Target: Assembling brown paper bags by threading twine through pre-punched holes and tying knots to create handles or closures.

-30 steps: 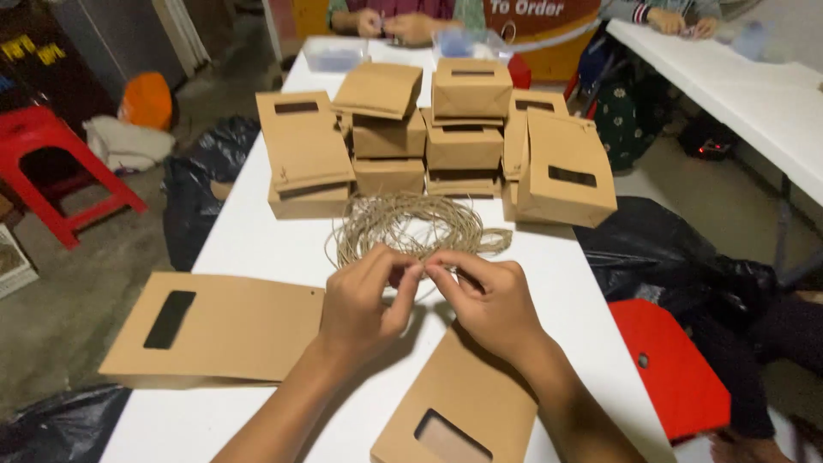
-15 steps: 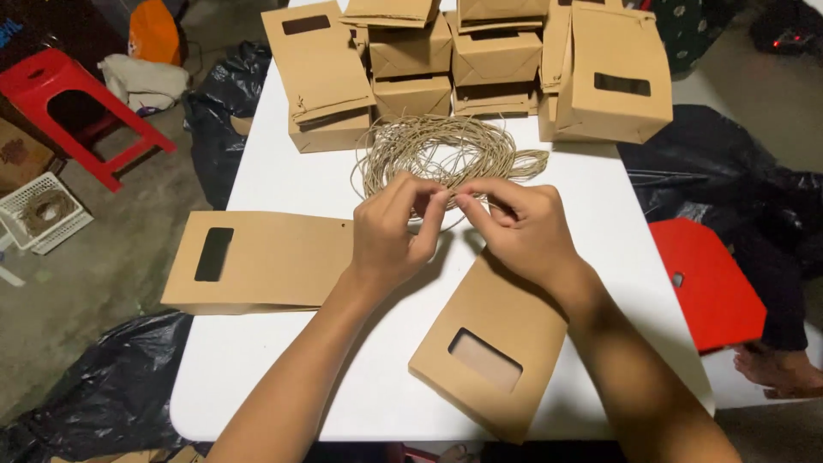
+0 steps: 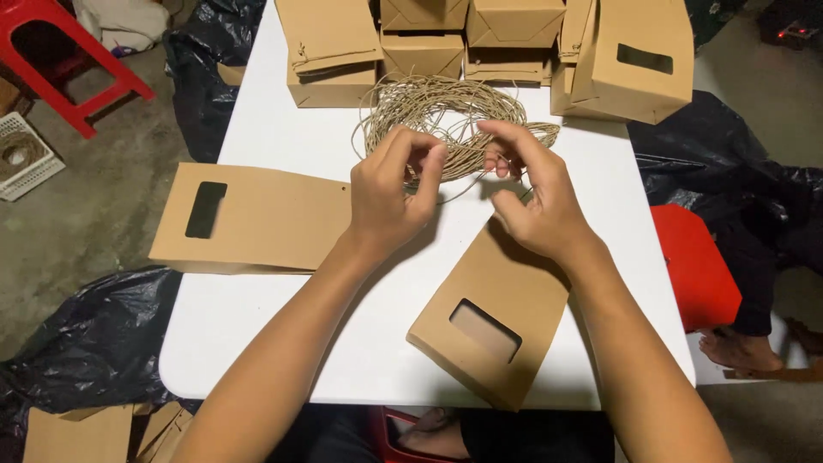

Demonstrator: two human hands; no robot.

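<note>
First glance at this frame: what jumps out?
Two bare hands meet over a loose coil of twine at the middle of the white table: the left hand and right hand pinch strands of it. A flat brown paper bag with a window lies under the right wrist, another at the left edge, and stacked bags line the far side.

Over a white table (image 3: 283, 343), the left hand (image 3: 390, 193) and the right hand (image 3: 536, 201) are raised side by side, fingers curled at the near edge of a loose coil of twine (image 3: 450, 116). A flat brown window bag (image 3: 489, 313) lies below the right hand, another flat bag (image 3: 253, 219) left of the left hand. Assembled brown boxes (image 3: 480, 39) are stacked along the far edge.
</note>
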